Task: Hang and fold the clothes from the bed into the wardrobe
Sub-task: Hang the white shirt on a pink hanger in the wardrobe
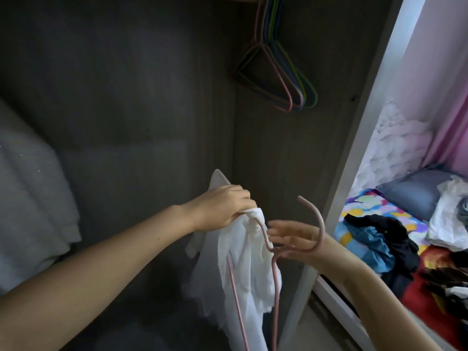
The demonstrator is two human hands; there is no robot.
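I face the dark inside of the wardrobe (pixel 126 97). My left hand (pixel 222 206) is shut on the bunched top of a white garment (pixel 243 274) and on one shoulder of a pink hanger (pixel 274 279). The garment hangs down from that grip with the hanger's wires running through it. My right hand (pixel 293 241) is spread, fingers apart, just right of the garment; the pink hanger's hook (pixel 320 231) curves over its wrist side. Whether the fingers grip the hanger's neck is unclear.
Several empty coloured hangers (pixel 283 79) hang at the wardrobe's top right. A pale grey garment (pixel 30 198) hangs at the left. The wardrobe's white frame (pixel 359 148) stands to the right. Beyond it lies the bed (pixel 367 219) with black, blue and white clothes (pixel 387 239).
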